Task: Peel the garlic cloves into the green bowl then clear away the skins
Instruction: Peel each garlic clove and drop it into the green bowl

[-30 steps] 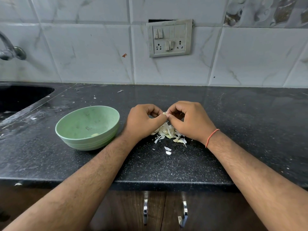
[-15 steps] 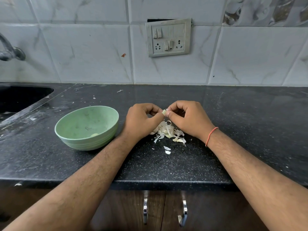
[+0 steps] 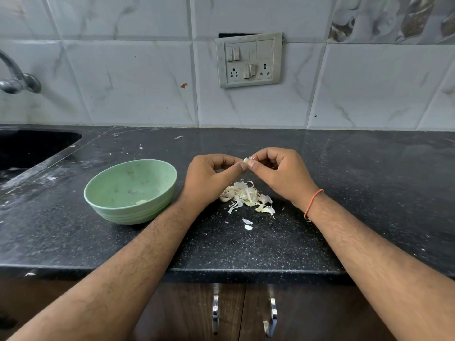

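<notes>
Partway, I judge — both hands, left [image 3: 209,178] and right [image 3: 280,173], pinch a small pale garlic clove [image 3: 246,160]; one peeled clove lies in the round green plastic bowl [image 3: 157,173] — papery white skins [image 3: 246,196] uncleared on the black speckled tabletop [image 3: 369,193].

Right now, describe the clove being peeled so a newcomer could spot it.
On the black countertop, right of the green bowl, the left hand and right hand meet above the pile of skins. The garlic clove is the pale bit pinched between their fingertips, the only piece held off the counter.
</notes>
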